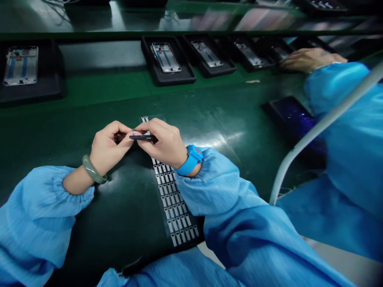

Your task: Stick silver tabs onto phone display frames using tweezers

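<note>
My left hand (pixel 109 145), with a green bangle at the wrist, is closed in a pinch on a tiny piece that I cannot make out. Its fingertips meet those of my right hand (pixel 163 141). A slim black tool (pixel 142 138), perhaps tweezers, lies in my right hand's closed fingers and points left; thumb and forefinger also pinch at the tiny piece. Below my right hand a clear sheet with rows of small silver-white stickers (pixel 172 199) lies on the green table, partly hidden by that hand and sleeve.
Black trays (pixel 188 77) holding open phone frames (pixel 166 57) line the back; another tray (pixel 56 85) stands at the left. On the right, a co-worker's hand (pixel 311 59) reaches over the trays. A grey tube (pixel 326 113) curves in front of that person, near a dark tray (pixel 287 103).
</note>
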The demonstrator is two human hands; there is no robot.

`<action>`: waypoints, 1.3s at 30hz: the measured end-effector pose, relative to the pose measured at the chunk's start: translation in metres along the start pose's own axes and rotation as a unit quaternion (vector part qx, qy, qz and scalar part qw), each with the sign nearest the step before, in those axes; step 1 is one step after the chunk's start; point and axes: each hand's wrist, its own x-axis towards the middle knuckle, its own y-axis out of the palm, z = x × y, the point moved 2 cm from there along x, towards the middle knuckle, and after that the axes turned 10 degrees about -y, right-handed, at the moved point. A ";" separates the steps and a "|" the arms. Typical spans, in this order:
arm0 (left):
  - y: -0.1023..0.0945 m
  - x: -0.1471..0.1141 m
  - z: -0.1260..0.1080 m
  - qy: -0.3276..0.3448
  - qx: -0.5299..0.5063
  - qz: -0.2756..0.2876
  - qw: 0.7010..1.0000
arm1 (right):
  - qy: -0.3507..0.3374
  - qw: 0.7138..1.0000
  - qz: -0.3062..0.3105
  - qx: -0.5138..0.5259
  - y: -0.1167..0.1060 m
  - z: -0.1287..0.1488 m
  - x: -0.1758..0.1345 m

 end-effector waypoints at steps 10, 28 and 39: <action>0.009 -0.003 -0.010 0.086 0.074 -0.035 0.993 | 0.029 0.999 -0.002 -0.016 0.000 0.001 -0.004; 0.016 0.007 -0.011 -0.128 -0.116 0.257 0.951 | 0.186 0.921 0.046 0.338 -0.026 -0.022 -0.001; 0.002 0.006 -0.009 0.300 0.183 0.005 0.936 | 0.355 0.815 -0.074 0.453 -0.043 -0.031 -0.003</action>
